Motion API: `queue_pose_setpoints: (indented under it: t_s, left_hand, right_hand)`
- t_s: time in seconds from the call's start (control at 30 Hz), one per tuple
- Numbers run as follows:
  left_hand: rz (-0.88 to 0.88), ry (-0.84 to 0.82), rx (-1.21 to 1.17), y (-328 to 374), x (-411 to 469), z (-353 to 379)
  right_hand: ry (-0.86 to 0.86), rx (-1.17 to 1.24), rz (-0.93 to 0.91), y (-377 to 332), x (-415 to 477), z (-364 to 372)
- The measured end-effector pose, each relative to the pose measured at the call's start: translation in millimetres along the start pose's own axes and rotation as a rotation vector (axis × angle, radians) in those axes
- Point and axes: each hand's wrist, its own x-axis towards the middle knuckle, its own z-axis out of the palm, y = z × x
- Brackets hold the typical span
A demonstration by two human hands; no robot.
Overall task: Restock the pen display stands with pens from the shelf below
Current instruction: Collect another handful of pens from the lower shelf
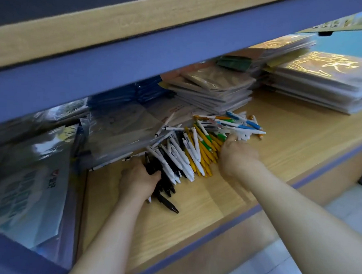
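- The step in hand looks like gathering stock: both hands are inside the low wooden shelf (282, 130), at a loose heap of plastic pens (187, 152) lying mid-shelf.
- The left hand (138, 182) has its fingers curled around a bunch of black pens (162, 186) at the heap's near left end.
- The right hand (237, 156) rests on the heap's right side, by yellow pens (206, 157) and white ones; whether its fingers grip anything, I cannot tell.
- Stacks of plastic-wrapped notebooks (212, 90) sit beyond the heap, far and right.
- No display stands are in view; next, I judge, the gathered pens need lifting clear under the blue-edged upper shelf (95, 68) without spilling.
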Motion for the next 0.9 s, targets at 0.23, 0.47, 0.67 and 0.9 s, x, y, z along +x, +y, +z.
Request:
queue_pose_setpoints:
  t_s: [0.23, 0.47, 0.67, 0.9]
  left_hand:
    - [-0.055, -0.030, -0.167, 1, -5, -11]
    - [-0.238, 0.092, -0.687, -9, -5, -11]
    - [-0.268, 0.133, -1.127, 8, -9, -17]
    - [-0.081, -0.117, -1.092, 42, -31, -20]
  right_hand:
    - [-0.022, 0.067, -0.039, 16, -2, -13]
    - [-0.465, 0.946, 0.146, 63, -8, -30]
    - [-0.928, 1.467, 0.323, 83, -19, -13]
    - [-0.873, 1.054, 0.115, 77, -34, -23]
